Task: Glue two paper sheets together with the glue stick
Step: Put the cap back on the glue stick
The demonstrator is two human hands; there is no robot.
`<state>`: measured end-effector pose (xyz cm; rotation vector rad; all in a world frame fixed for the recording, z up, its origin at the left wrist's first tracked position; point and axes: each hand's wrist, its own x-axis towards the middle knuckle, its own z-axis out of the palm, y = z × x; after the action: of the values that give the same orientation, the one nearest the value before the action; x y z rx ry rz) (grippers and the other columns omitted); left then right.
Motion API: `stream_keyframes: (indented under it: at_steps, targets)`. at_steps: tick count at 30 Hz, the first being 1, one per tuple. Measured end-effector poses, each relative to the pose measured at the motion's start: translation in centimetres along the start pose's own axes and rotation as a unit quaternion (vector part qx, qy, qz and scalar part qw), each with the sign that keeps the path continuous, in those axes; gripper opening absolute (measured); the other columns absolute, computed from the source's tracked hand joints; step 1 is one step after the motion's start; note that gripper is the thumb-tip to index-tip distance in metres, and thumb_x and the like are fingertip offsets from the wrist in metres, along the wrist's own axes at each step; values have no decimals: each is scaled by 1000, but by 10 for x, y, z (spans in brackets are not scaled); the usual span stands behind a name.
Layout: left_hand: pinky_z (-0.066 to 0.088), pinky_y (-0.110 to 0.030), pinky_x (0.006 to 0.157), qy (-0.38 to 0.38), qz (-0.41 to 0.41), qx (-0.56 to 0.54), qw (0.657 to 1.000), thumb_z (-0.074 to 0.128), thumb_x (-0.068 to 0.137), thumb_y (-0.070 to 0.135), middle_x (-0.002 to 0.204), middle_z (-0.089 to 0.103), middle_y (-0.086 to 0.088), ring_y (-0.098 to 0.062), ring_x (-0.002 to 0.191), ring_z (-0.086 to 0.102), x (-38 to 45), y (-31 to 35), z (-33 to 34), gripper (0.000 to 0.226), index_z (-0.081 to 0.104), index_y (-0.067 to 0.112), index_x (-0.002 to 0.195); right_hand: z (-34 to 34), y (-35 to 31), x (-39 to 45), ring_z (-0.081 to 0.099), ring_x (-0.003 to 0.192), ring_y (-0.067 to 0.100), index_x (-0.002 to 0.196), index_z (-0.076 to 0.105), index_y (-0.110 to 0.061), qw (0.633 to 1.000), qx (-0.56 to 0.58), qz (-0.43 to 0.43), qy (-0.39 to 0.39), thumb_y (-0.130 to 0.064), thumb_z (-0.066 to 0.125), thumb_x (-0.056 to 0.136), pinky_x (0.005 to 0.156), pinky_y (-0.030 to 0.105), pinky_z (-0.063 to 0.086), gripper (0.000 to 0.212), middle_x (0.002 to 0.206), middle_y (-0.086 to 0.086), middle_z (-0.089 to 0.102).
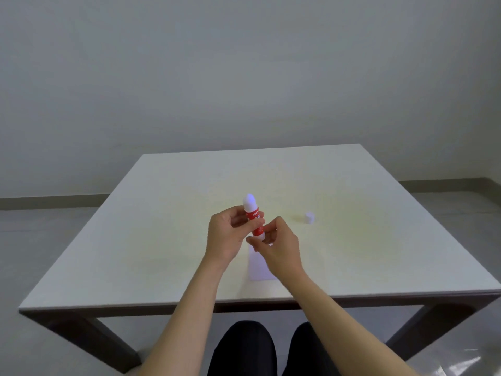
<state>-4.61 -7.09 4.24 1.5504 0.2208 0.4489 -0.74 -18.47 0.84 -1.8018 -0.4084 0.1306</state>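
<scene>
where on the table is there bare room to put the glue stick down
The table's whole left side is bare, from the left hand out to the left edge, and so is the far strip beyond the cap. It is crowded in the near middle, where both hands hold the glue stick over the paper.

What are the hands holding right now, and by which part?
Both hold the red-and-white glue stick, upright and uncapped: the left hand grips its red middle, the right hand pinches its white bottom end.
</scene>
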Motion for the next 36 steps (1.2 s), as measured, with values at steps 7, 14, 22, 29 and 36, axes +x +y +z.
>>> stream_keyframes:
  at_steps: [7, 14, 22, 29, 36]
  targets:
    - [52, -13, 63, -18, -11, 6, 1000, 78, 74, 20, 83, 78, -1, -10, 74, 72, -2, 7, -7, 10, 77, 30, 76, -35, 10, 15, 68, 101, 28, 125, 57, -13, 908, 217, 80, -349, -32, 57, 93, 90, 34, 50, 37, 112, 7, 72]
    - [54, -15, 68, 28, -7, 10, 1000, 79, 71, 20, 80, 78, 2, -11, 76, 72, -2, 6, 1, 9, 75, 28, 72, -16, 7, 8, 73, 71, 21, 86, 60, -8, 971, 210, 18, -115, -11, 72, 81, 65, 18, 52, 13, 79, 8, 75]
    - [49, -11, 58, 82, -12, 40, 996, 81, 67, 26, 69, 75, 5, -6, 65, 69, 3, 2, 2, 15, 71, 18, 75, -21, -3, 7, 68, 62, 20, 107, 54, -5, 961, 215, 65, -159, -26, 69, 85, 63, 19, 53, 34, 91, 12, 69]
    - [49, -22, 74, 63, -37, -30, 997, 82, 69, 26, 81, 77, 0, -9, 73, 70, -1, -6, 0, 14, 71, 19, 74, -36, -5, 11, 63, 60, 20, 96, 63, 1, 905, 336, 144, -218, -13, 53, 93, 66, 25, 55, 17, 85, 18, 65]
    - [49, -23, 78, 71, -38, -52, 995, 81, 70, 20, 83, 78, 3, -9, 78, 72, -1, -6, 6, 11, 72, 20, 76, -14, 7, -7, 59, 76, 15, 92, 58, -5, 969, -119, -206, 62, -5, 67, 84, 64, 14, 41, 11, 83, 3, 67]
